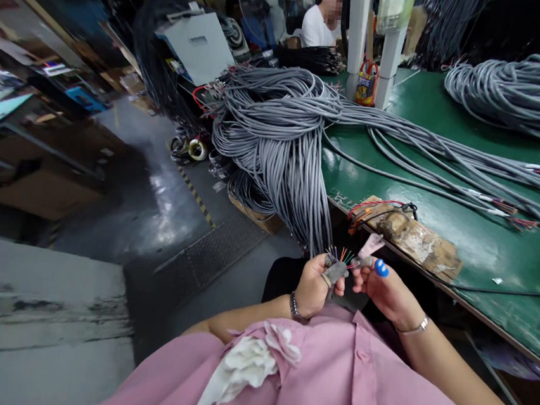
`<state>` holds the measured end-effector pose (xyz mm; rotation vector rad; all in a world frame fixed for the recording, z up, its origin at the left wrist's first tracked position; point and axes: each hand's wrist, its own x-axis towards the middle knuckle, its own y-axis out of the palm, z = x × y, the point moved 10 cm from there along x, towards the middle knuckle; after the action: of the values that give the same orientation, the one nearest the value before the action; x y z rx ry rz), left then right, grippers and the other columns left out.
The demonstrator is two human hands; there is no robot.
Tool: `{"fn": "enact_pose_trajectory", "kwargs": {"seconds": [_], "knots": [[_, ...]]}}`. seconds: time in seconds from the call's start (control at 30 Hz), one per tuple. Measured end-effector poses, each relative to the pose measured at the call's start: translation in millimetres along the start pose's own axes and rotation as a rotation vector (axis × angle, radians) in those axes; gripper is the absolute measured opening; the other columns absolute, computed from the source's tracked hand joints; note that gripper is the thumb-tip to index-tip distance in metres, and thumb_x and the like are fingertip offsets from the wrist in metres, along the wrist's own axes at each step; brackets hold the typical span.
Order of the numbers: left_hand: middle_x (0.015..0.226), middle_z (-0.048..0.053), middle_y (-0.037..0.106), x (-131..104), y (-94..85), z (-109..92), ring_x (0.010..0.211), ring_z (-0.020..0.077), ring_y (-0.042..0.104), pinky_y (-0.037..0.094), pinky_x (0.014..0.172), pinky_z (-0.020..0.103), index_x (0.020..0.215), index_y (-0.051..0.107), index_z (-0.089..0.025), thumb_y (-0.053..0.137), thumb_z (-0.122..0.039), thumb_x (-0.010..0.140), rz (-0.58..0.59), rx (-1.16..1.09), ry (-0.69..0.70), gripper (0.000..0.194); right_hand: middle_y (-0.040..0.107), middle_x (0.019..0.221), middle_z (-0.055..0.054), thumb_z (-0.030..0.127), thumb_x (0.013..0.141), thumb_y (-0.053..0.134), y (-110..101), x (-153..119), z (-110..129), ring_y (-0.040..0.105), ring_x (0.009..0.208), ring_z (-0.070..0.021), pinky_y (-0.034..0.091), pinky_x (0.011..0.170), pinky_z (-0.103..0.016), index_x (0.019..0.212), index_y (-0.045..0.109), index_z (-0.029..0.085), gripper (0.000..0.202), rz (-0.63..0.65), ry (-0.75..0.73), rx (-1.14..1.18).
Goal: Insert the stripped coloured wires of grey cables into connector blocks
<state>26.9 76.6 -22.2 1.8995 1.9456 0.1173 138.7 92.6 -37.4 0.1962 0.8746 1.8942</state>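
In the head view, my left hand [315, 284], with grey tape around its thumb, is closed on the end of a grey cable. Thin coloured wires [342, 255], among them orange, green and purple, fan out above its fingers. My right hand [388, 293] is just to the right, its fingers bent together at the red wires; a blue cover sits on one fingertip and wrapping on another. What its fingers pinch is too small to make out. Many grey cables [276, 133] hang in a thick bundle over the table edge, beyond my left hand.
The green table [438, 238] bears a worn wooden block [419, 242] with red and black leads near its edge. Loose cable ends and a large grey coil [524, 93] lie farther right. A person in white [318, 26] sits behind, near white posts.
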Motion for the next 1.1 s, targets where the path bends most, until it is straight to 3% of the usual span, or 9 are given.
{"fn": "enact_pose_trajectory", "kwargs": {"seconds": [0.13, 0.27, 0.33, 0.6, 0.77, 0.93, 1.1], "knots": [[0.053, 0.0, 0.059, -2, 4.5, -1, 0.045, 0.0092, 0.052, 0.043, 0.046, 0.021, 0.069, 0.053, -0.015, 0.069, -0.05, 0.071, 0.08, 0.108, -0.005, 0.039, 0.06, 0.066, 0.001, 0.033, 0.073, 0.076, 2, -6, 5, 0.05, 0.056, -0.0094, 0.042, 0.058, -0.024, 0.077, 0.066, 0.019, 0.018, -0.096, -0.104, -0.165], [0.054, 0.002, 0.061, -6, 23.2, 2, 0.047, 0.0105, 0.054, 0.044, 0.05, 0.022, 0.07, 0.059, -0.013, 0.072, -0.049, 0.068, 0.276, 0.236, -0.061, 0.038, 0.063, 0.065, 0.001, 0.035, 0.074, 0.075, 3, -8, 10, 0.051, 0.055, -0.0108, 0.04, 0.055, -0.024, 0.075, 0.065, 0.019, 0.018, -0.125, -0.145, -0.279], [0.054, 0.003, 0.061, -8, 26.7, 3, 0.047, 0.0108, 0.054, 0.044, 0.051, 0.023, 0.07, 0.061, -0.013, 0.071, -0.05, 0.069, 0.318, 0.265, -0.078, 0.039, 0.063, 0.065, 0.0, 0.037, 0.074, 0.074, 2, -8, 10, 0.051, 0.054, -0.0113, 0.039, 0.054, -0.025, 0.076, 0.066, 0.018, 0.02, -0.126, -0.145, -0.322], [0.054, 0.004, 0.062, -5, 8.5, -4, 0.048, 0.0122, 0.056, 0.044, 0.05, 0.023, 0.065, 0.06, -0.013, 0.063, -0.05, 0.078, 0.14, 0.187, -0.004, 0.038, 0.059, 0.06, 0.001, 0.037, 0.073, 0.075, -4, -9, 11, 0.046, 0.053, -0.0099, 0.036, 0.051, -0.024, 0.074, 0.066, 0.018, 0.02, -0.167, -0.158, -0.351], [0.052, 0.002, 0.061, -1, 5.2, -11, 0.045, 0.0118, 0.056, 0.045, 0.049, 0.024, 0.066, 0.058, -0.014, 0.065, -0.049, 0.076, 0.088, 0.11, 0.037, 0.037, 0.056, 0.06, 0.001, 0.039, 0.074, 0.073, -2, -4, 8, 0.046, 0.054, -0.0106, 0.041, 0.055, -0.025, 0.071, 0.064, 0.019, 0.023, -0.11, -0.121, -0.172], [0.053, 0.001, 0.06, 4, 13.9, -18, 0.046, 0.0104, 0.055, 0.046, 0.048, 0.023, 0.069, 0.06, -0.013, 0.069, -0.045, 0.073, 0.12, 0.12, 0.035, 0.034, 0.06, 0.073, -0.002, 0.061, 0.079, 0.058, -18, 13, 10, 0.05, 0.057, -0.0122, 0.045, 0.055, -0.026, 0.083, 0.067, 0.021, 0.041, -0.171, -0.081, 0.035], [0.053, 0.003, 0.061, 6, 21.2, -18, 0.045, 0.0111, 0.055, 0.044, 0.047, 0.022, 0.066, 0.059, -0.012, 0.069, -0.046, 0.073, 0.161, 0.148, 0.013, 0.035, 0.056, 0.067, -0.001, 0.058, 0.083, 0.054, -13, 18, 27, 0.046, 0.057, -0.0115, 0.044, 0.057, -0.026, 0.085, 0.067, 0.019, 0.042, -0.131, -0.182, -0.025]]}}
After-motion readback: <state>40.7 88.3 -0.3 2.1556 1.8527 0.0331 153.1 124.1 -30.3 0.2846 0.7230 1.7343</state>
